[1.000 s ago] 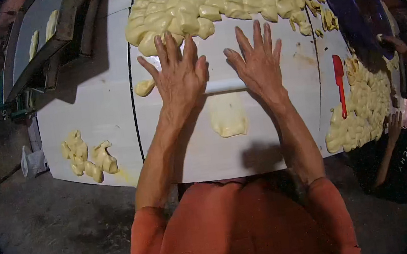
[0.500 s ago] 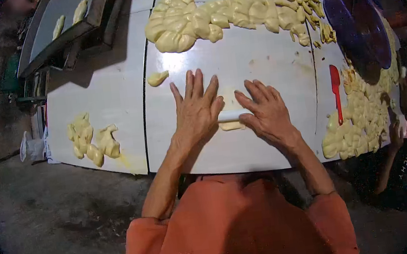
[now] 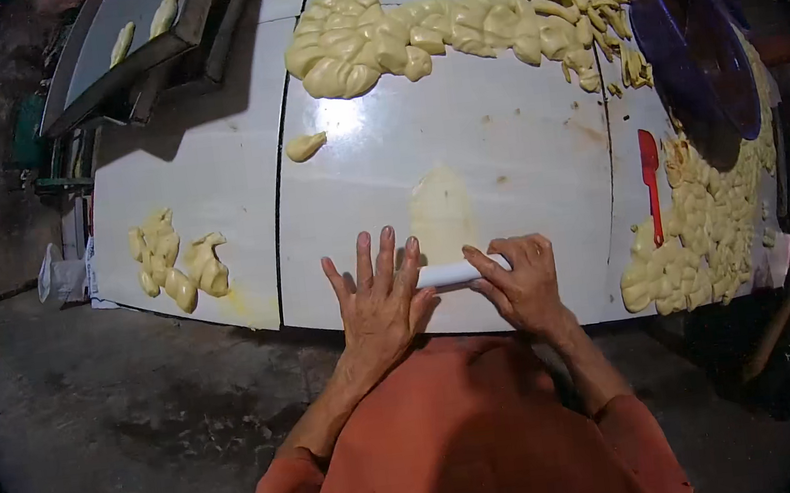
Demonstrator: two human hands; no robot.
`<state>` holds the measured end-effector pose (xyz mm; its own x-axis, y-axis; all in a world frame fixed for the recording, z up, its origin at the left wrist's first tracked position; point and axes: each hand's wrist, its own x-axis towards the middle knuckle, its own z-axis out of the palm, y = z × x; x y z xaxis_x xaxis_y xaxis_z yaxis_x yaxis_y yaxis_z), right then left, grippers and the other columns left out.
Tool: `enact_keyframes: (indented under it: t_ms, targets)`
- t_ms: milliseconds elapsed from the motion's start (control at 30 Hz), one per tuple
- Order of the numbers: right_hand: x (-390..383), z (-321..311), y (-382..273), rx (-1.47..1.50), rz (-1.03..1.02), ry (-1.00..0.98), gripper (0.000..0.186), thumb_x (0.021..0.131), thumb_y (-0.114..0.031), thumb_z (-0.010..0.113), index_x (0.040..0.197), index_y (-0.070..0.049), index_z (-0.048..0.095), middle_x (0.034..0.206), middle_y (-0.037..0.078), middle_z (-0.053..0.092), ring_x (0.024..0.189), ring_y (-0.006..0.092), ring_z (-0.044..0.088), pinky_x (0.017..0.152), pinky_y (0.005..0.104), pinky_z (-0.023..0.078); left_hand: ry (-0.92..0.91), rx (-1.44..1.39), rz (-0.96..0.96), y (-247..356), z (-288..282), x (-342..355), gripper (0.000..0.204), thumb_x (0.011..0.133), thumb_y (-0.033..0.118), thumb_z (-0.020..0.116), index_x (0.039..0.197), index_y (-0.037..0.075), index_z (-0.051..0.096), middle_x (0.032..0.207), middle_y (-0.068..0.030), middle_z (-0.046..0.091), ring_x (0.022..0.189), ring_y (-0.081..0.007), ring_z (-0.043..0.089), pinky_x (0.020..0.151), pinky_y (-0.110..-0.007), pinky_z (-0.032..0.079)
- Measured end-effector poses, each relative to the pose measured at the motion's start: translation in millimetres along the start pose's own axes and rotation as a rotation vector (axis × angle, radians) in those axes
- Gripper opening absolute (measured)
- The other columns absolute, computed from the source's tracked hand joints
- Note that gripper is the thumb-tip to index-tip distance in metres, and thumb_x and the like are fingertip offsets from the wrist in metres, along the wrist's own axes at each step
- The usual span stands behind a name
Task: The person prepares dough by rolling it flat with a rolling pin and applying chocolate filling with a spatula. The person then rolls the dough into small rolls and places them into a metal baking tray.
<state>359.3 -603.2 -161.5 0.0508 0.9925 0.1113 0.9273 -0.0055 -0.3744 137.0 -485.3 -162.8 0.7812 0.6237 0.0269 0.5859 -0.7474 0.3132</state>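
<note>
A thin sheet of pale dough (image 3: 442, 212) lies flattened on the white table (image 3: 210, 165). Across its near end, by the front edge, is a white rolling pin (image 3: 447, 274). My left hand (image 3: 377, 302) rests at the pin's left end, fingers stretched and spread. My right hand (image 3: 526, 285) has curled fingers gripping the other end. A small dough lump (image 3: 304, 147) sits above and left of the sheet. Yellow dough pieces form a band (image 3: 343, 48) along the back, a group (image 3: 160, 249) at left and a mass (image 3: 680, 268) at right, beside a red spatula (image 3: 651, 188).
Metal trays (image 3: 187, 41) holding shaped dough stand at the back left. A purple basin (image 3: 694, 47) is at the back right. A white bag (image 3: 62, 277) is beside the table's left end. Another person's arm (image 3: 777, 330) shows at lower right, past the table.
Both hands and the rolling pin have come toward the near edge, exposing a longer, thinner dough sheet behind them. My right fingers have curled from spread to gripping.
</note>
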Motion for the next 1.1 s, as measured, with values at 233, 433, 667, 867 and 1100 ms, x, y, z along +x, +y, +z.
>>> enact_keyframes:
  t_ms: [233, 433, 667, 867, 1100]
  targets:
    - [65, 11, 10, -0.187, 0.176, -0.089, 0.062, 0.099, -0.049, 0.058, 0.153, -0.02, 0.05, 0.165, 0.014, 0.033, 0.153, 0.0353, 0.028, 0.12, 0.0654, 0.017, 0.034, 0.057, -0.164, -24, 12, 53, 0.066, 0.103, 0.045, 0.052, 0.154, 0.005, 0.042, 0.163, -0.0223, 0.033, 0.154, -0.0432, 0.023, 0.114, -0.078, 0.002]
    - [144, 19, 47, -0.249, 0.329, 0.133, 0.057, 0.102, -0.046, 0.055, 0.151, -0.017, 0.051, 0.16, 0.021, 0.037, 0.153, 0.0403, 0.025, 0.118, 0.0718, 0.015, 0.228, 0.112, -0.153, -50, 17, 142, 0.05, 0.103, 0.034, 0.053, 0.145, 0.008, 0.055, 0.16, -0.0224, 0.037, 0.152, -0.0414, 0.028, 0.113, -0.08, 0.005]
    - [177, -14, 69, 0.024, -0.023, 0.239, 0.051, 0.094, -0.036, 0.068, 0.139, -0.013, 0.06, 0.141, 0.018, 0.055, 0.123, 0.0374, 0.055, 0.105, 0.0526, 0.043, 0.414, 0.103, -0.09, -74, 14, 202, 0.054, 0.102, 0.034, 0.056, 0.15, 0.011, 0.048, 0.158, -0.0229, 0.039, 0.151, -0.044, 0.026, 0.11, -0.084, 0.008]
    - [118, -3, 83, -0.107, 0.225, 0.146, 0.043, 0.095, -0.028, 0.068, 0.134, -0.009, 0.065, 0.112, 0.012, 0.068, 0.103, 0.0296, 0.062, 0.09, 0.0449, 0.048, 0.371, -0.094, -0.035, -56, -25, 143, 0.048, 0.1, 0.023, 0.059, 0.145, 0.006, 0.054, 0.157, -0.0188, 0.043, 0.148, -0.0417, 0.034, 0.116, -0.073, 0.016]
    - [116, -5, 30, -0.303, -0.094, 0.009, 0.058, 0.094, -0.024, 0.066, 0.146, -0.003, 0.052, 0.156, 0.015, 0.046, 0.148, 0.0361, 0.037, 0.123, 0.0564, 0.02, 0.03, -0.109, 0.125, -34, 22, 98, 0.081, 0.096, 0.058, 0.055, 0.155, 0.005, 0.04, 0.164, -0.0112, 0.037, 0.154, -0.0321, 0.027, 0.12, -0.072, 0.008]
